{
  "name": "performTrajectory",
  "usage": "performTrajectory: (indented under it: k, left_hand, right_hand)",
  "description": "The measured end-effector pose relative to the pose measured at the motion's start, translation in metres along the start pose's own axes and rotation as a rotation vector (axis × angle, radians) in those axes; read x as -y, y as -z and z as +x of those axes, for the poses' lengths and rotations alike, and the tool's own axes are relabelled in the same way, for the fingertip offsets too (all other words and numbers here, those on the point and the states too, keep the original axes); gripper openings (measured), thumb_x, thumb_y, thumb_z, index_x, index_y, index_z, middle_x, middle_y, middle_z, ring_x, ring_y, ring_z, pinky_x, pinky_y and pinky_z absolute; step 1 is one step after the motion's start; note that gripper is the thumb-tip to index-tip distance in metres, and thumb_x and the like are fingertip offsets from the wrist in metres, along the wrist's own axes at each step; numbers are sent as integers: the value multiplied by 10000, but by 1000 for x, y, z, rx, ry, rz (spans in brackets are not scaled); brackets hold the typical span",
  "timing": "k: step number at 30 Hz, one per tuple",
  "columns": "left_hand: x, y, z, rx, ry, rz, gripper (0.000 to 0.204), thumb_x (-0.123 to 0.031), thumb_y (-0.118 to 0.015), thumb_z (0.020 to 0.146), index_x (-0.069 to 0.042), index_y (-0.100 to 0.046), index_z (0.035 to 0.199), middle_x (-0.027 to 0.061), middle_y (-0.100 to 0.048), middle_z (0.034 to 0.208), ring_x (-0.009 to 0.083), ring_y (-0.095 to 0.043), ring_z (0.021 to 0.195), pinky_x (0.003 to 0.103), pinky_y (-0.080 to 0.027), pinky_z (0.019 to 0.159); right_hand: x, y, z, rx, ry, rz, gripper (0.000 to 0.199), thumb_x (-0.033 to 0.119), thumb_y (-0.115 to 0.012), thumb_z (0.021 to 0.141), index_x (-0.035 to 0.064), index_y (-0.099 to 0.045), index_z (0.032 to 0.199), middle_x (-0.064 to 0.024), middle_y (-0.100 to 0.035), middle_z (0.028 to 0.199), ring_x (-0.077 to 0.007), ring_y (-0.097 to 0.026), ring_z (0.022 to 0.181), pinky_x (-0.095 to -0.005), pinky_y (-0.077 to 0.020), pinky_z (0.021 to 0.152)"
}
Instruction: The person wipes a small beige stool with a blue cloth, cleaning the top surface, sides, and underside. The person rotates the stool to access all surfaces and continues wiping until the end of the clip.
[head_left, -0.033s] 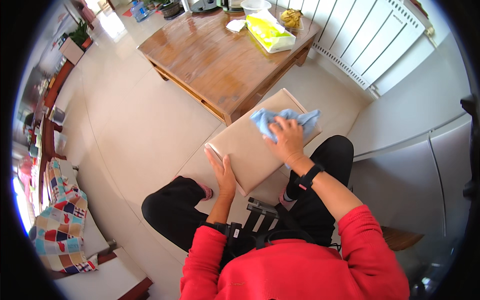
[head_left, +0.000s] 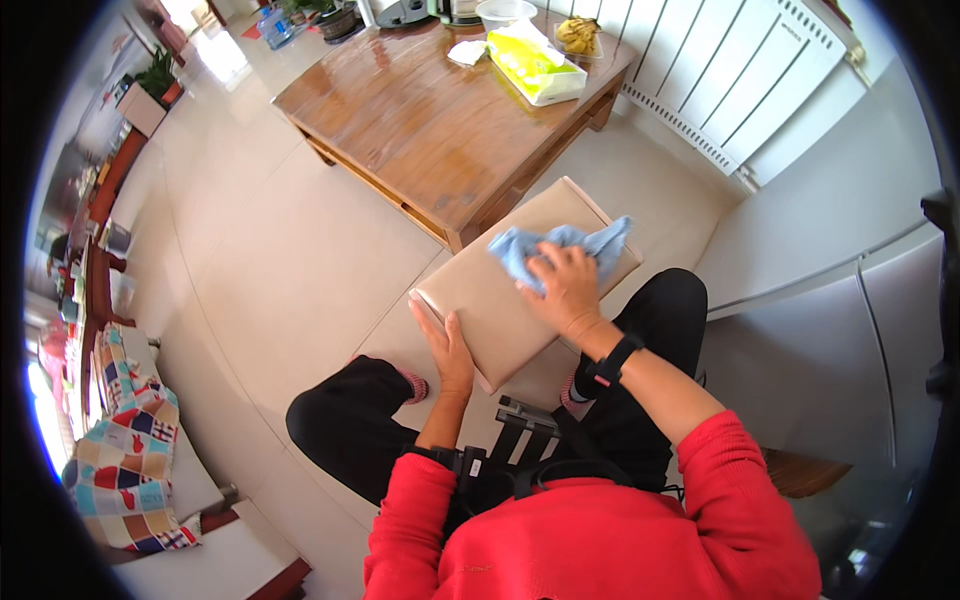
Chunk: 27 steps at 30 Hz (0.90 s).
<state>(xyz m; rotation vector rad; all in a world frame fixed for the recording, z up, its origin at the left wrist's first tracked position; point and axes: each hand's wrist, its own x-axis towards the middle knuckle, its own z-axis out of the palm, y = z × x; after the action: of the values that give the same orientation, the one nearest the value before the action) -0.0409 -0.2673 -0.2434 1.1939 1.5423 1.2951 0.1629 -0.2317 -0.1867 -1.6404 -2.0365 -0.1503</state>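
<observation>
In front of my knees is a beige box [head_left: 495, 320] with a smooth top and pale pinkish edges, set at a slant; what it rests on is hidden. My left hand [head_left: 448, 352] holds its near left end, thumb at the top edge and fingers stretched along the side. A crumpled light-blue cloth [head_left: 515, 250] lies on the far right part of the top. My right hand [head_left: 568, 285] presses down on this cloth, fingers bent into it, with a dark band around the wrist.
Just beyond the box stands a low wooden table [head_left: 400, 130] with a yellow-green tissue pack [head_left: 535, 65] and bananas [head_left: 578, 36]. A white radiator [head_left: 710, 80] is at the far right, grey cabinet-like panels [head_left: 800, 350] at my right. A patchwork cloth [head_left: 125, 470] covers a seat at left.
My right hand and the blue cloth have slid slightly left across the top of the box. My left hand stays at the same end.
</observation>
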Motion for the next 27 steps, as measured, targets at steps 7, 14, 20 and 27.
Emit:
performTrajectory:
  k: [7,14,20,27]
  left_hand:
    - [10,-2,-1,45,140,-246,696,-190,-468,1028,-5,-78,1575,236,-166,1617,339,-183,1501,418,-158,1210]
    - [-1,-5,-2,-69,-179,172,616,-98,-440,999,8,-185,1549,239,-148,1611,351,-150,1505,445,-170,1210]
    - [-6,-5,-3,-93,-192,308,552,-113,-439,997,26,-282,1507,249,-153,1607,381,-162,1497,471,-168,1209]
    - [-8,-5,-4,-90,-208,368,529,-133,-431,1004,29,-308,1492,248,-175,1599,378,-197,1485,469,-184,1204]
  right_hand:
    - [65,7,-42,17,199,306,321,272,-767,730,198,-682,1030,-12,-603,1110,-258,-558,949,-397,-455,853]
    - [-17,47,-12,-178,-64,367,487,206,-771,730,178,-642,1199,-36,-624,1148,-282,-587,992,-393,-463,919]
    - [-78,30,-5,-177,-324,-51,401,299,-732,816,132,-642,1169,-31,-578,1275,-321,-485,1192,-487,-348,1015]
    - [-72,14,-15,-289,-363,25,284,213,-757,772,135,-642,1020,-20,-589,1209,-313,-485,1178,-487,-344,999]
